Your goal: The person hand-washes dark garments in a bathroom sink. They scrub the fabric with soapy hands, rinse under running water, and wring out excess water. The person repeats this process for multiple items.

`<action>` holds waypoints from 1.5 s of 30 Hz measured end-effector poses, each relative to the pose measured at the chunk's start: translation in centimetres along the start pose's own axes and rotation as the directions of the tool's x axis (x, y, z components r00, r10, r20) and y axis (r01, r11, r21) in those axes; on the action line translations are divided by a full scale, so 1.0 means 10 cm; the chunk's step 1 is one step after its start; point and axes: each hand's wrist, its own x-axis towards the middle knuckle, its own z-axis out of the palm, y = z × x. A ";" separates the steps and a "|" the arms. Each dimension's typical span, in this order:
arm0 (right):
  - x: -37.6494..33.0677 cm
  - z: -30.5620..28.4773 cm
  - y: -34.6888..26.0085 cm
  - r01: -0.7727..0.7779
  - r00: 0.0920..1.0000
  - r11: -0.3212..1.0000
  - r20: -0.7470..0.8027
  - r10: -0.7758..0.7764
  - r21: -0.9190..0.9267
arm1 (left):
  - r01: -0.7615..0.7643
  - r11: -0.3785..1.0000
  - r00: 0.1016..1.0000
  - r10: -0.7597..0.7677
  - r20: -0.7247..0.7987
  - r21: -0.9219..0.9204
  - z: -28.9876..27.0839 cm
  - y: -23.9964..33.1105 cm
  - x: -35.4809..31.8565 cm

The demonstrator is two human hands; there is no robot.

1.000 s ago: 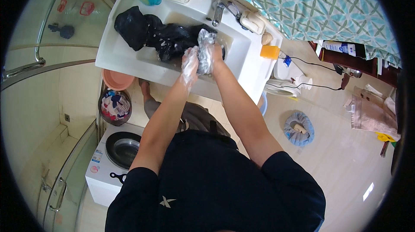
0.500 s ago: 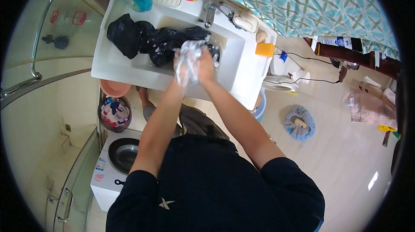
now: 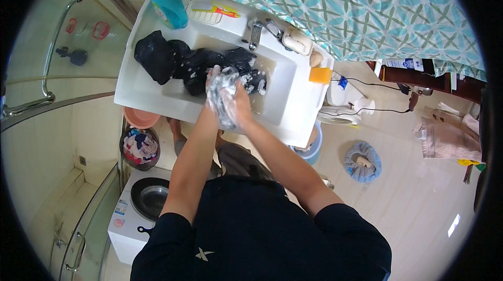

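Suds-slick hands point(image 3: 226, 97), wet black cloth point(image 3: 199, 66).

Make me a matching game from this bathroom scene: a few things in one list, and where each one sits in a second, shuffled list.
Things:
1. dark wet clothes
2. orange sponge
3. teal bottle
4. pink basin

Places:
A. back left corner of the sink top
B. on the floor below the sink's left end
C. lying in the sink bowl
D. right edge of the sink top

Pairs: 1-C, 2-D, 3-A, 4-B
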 end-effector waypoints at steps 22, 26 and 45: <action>0.05 0.02 -0.31 -0.428 0.884 0.901 0.244 0.399 0.076 | 0.430 0.853 0.882 -0.467 -0.063 -0.296 -0.09 -0.37 0.13; -0.11 0.02 -0.37 -0.061 0.976 0.968 0.187 0.108 -0.245 | 0.141 0.952 0.968 -0.190 -0.166 -0.271 -0.01 -0.42 0.08; -0.06 0.10 -0.05 -0.424 0.903 0.902 0.120 0.413 0.086 | 0.424 0.810 0.872 -0.485 -0.058 -0.405 -0.07 0.43 -0.09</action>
